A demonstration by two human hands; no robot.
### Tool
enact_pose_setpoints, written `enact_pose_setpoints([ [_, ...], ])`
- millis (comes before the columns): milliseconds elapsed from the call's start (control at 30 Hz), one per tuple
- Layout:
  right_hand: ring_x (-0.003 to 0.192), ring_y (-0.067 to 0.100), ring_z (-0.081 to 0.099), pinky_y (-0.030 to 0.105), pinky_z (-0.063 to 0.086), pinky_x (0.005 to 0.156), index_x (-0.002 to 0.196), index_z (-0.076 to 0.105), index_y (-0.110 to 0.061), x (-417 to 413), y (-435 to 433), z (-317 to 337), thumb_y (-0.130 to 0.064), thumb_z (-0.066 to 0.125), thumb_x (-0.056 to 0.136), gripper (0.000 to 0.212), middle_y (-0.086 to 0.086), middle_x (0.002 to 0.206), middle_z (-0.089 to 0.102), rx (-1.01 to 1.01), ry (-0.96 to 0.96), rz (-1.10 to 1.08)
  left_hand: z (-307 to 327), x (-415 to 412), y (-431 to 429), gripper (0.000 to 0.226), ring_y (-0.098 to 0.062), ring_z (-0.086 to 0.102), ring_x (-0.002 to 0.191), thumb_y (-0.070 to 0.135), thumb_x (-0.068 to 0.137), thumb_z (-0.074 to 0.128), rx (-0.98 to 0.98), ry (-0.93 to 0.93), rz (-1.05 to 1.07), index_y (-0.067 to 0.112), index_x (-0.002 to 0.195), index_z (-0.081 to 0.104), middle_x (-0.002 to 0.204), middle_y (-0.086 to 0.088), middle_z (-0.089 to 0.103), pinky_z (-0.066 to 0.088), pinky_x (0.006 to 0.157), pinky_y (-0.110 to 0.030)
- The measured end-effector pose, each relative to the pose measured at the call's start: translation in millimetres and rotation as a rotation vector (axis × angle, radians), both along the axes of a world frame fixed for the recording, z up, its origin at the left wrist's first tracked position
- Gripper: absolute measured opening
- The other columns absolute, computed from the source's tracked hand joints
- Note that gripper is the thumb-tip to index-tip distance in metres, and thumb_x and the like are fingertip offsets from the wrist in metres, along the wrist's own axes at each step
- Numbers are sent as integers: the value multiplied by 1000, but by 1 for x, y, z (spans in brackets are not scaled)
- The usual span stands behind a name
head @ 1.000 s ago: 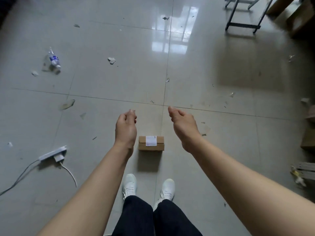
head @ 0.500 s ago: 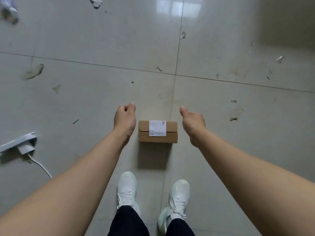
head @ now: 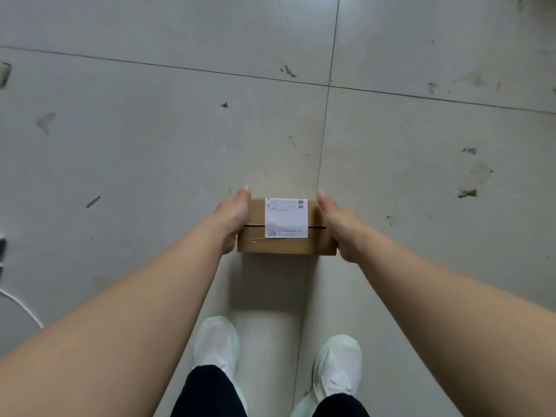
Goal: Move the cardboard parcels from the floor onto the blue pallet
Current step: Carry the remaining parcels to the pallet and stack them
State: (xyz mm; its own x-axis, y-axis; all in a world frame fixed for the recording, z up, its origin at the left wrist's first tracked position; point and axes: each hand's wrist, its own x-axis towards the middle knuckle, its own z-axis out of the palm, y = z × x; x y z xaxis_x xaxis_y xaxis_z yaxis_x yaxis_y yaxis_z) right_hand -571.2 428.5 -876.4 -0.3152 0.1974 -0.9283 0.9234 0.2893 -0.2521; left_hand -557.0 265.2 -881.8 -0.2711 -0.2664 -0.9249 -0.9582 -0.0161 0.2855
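Gripping: left hand (head: 233, 219) and right hand (head: 338, 225) pressed flat on the cardboard parcel (head: 255, 236), at 9 and 3 o'clock.
Risk: squeeze-only hold; parcel may slip when lifted.

Single head-worn view, steeply downward and close over the tiled floor (head: 150, 145).

The cardboard parcel (head: 285, 225) is plain brown, crossed by a dark seam line. Its shipping label (head: 286, 217) is white with small black print, a black barcode at the far right corner and a blue code square at the near left. The tiled floor (head: 150, 145) is pale grey with dark grout lines and scattered dark scuffs. The sneakers (head: 216, 341) are white; the trousers (head: 207, 392) black.
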Motion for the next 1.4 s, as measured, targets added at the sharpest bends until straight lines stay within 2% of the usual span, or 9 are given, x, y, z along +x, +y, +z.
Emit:
enact_pose_setpoints([
  [100, 117, 23, 46, 30, 33, 87, 139, 42, -11, -1, -5, 5, -61, 43, 91, 70, 5, 141, 45, -14, -4, -68, 8, -4, 4, 42, -11, 51, 75, 49, 99, 37, 5, 16, 40, 14, 118, 50, 97, 1, 55, 35, 57, -23],
  [300, 89, 21, 50, 29, 39, 76, 119, 54, -9, -35, -4, 75, -57, 46, 91, 56, 2, 100, 52, 6, 130, -245, 77, -47, 3, 39, -11, 50, 69, 48, 97, 42, -93, 179, 57, 10, 98, 52, 83, 0, 55, 36, 56, -23],
  [600, 102, 32, 60, 45, 52, 87, 124, 54, -11, -112, -1, 279, -71, 51, 61, 87, 11, 123, 55, -15, 373, -460, 297, -149, 10, 34, -24, 52, 74, 33, 92, 53, -162, 496, 62, 15, 63, 50, 73, -4, 54, 42, 69, -30],
  [733, 85, 24, 60, 32, 50, 74, 85, 59, -12, -125, 5, 389, -42, 58, 83, 30, 5, 95, 60, -45, 460, -534, 402, -163, 17, 35, -26, 55, 71, 36, 91, 53, -223, 579, 16, 13, 64, 53, 104, -13, 59, 43, 61, -27],
  [800, 78, 23, 54, 34, 51, 76, 73, 52, -11, -125, 10, 445, -34, 56, 87, 27, 1, 77, 53, -51, 525, -543, 451, -161, 21, 36, -20, 50, 63, 36, 91, 50, -230, 628, -3, 11, 66, 55, 112, -13, 57, 35, 51, -24],
  [933, 65, 16, 47, 25, 38, 54, 81, 55, -3, -116, 14, 549, -34, 51, 92, 33, 0, 73, 50, -56, 699, -568, 558, -158, 32, 31, -19, 50, 68, 34, 93, 50, -229, 793, -26, 10, 77, 61, 89, -7, 60, 37, 53, -26],
  [1133, 68, 17, 54, 26, 41, 53, 86, 63, -12, -89, 39, 689, -40, 50, 92, 31, 0, 77, 60, 51, 952, -692, 706, -150, 71, 21, -9, 54, 66, 31, 95, 53, -110, 1026, -55, 14, 91, 64, 81, 2, 62, 42, 55, -23],
  [1300, 83, 21, 61, 32, 52, 75, 100, 65, -12, -46, 84, 776, -41, 53, 92, 32, 4, 95, 68, 180, 1118, -802, 796, -128, 124, 17, -15, 59, 81, 30, 96, 55, 67, 1163, -127, 16, 93, 62, 81, 5, 64, 51, 77, -29],
  [1400, 88, 22, 64, 35, 53, 81, 105, 63, -12, -16, 119, 810, -41, 53, 93, 33, 7, 100, 69, 225, 1183, -895, 836, -112, 166, 19, -14, 59, 78, 31, 97, 54, 138, 1245, -238, 15, 92, 62, 83, 3, 64, 52, 74, -28],
])
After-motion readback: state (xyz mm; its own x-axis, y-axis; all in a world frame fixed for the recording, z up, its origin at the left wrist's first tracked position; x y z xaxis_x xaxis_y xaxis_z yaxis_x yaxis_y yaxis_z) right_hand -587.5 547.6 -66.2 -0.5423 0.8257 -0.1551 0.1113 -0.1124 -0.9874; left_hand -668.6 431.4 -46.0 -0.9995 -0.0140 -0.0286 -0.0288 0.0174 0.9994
